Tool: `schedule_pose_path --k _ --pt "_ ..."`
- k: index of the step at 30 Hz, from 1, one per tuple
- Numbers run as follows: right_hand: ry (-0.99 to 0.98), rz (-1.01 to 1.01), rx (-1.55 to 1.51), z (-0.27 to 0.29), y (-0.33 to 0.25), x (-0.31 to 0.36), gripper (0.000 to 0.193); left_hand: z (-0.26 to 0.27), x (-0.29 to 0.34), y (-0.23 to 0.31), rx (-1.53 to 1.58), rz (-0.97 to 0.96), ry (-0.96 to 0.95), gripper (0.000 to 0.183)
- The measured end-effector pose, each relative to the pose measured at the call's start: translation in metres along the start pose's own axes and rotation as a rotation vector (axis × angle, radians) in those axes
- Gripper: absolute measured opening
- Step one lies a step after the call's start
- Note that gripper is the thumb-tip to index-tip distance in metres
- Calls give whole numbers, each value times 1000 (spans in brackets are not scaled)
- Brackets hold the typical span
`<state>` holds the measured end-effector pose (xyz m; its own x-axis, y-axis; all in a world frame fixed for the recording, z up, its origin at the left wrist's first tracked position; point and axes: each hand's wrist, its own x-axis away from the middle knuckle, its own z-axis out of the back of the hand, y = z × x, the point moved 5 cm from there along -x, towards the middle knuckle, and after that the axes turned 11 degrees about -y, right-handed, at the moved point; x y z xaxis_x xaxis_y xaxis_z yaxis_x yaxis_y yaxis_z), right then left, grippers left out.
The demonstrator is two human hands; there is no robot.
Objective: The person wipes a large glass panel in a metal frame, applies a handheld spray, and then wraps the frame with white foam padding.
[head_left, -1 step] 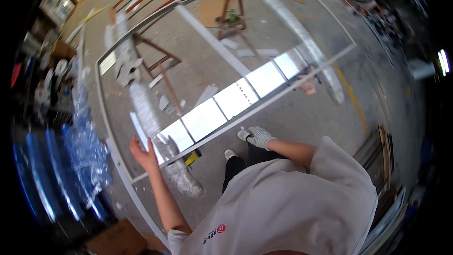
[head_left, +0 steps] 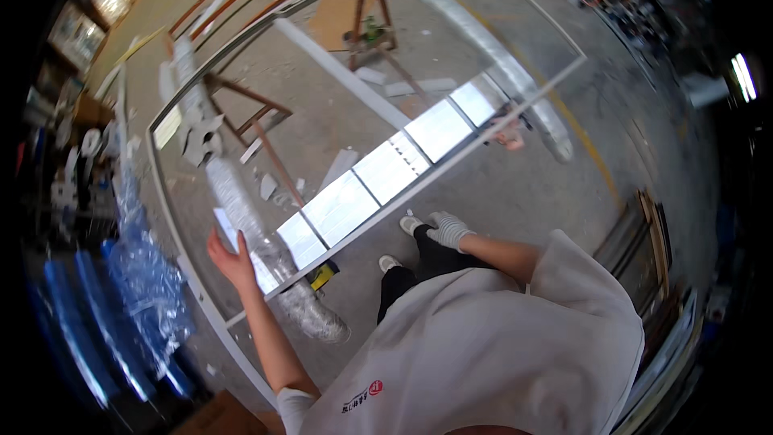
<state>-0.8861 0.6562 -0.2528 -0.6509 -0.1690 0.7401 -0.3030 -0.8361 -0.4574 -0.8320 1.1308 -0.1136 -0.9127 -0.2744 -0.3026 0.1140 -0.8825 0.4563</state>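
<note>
A large glass pane in a thin pale frame [head_left: 419,190] lies slantwise ahead of me, across two supports wrapped in clear plastic, a left one [head_left: 233,187] and a right one [head_left: 460,20]. My bare left hand [head_left: 231,259] is over the pane's near left corner, thumb and fingers apart, holding nothing; whether it touches the glass, I cannot tell. My right hand [head_left: 449,232], in a striped whitish glove, hangs before my dark trousers, loosely open, with no held object visible. Bright pale rectangles [head_left: 390,167] run along the pane's near side, probably a reflection.
Blue plastic-wrapped rolls [head_left: 76,330] stand at left, beside crumpled clear film [head_left: 145,274]. A brown trestle [head_left: 374,20] and white scraps [head_left: 342,167] show beyond the pane. A yellow-and-black object [head_left: 324,274] is under its near edge. Long strips [head_left: 656,250] lean at right.
The whole view has shifted slightly, so the pane and its supports appear further left. My left hand stays by the near left corner and my right hand still hangs before me.
</note>
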Motion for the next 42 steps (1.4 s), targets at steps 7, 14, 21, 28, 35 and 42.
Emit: schedule_pose_path --k 7,14,21,28,35,42 --pt "456 -465 -685 -76 248 115 38 -129 -173 -30 -482 -21 -379 68" --pt "509 -563 -1105 -116 363 157 22 -182 -203 4 -415 -7 -468 58" --pt "779 -300 -973 137 544 58 45 -198 -89 279 146 -395 -523 35" --pt "369 142 -100 298 409 -103 62 -214 -4 450 221 -416 -951 24" --pt "139 235 -991 293 405 -139 31 -215 -6 458 196 -122 -771 18" --pt "458 20 -931 299 416 -34 33 -248 -28 525 348 -446 -783 18"
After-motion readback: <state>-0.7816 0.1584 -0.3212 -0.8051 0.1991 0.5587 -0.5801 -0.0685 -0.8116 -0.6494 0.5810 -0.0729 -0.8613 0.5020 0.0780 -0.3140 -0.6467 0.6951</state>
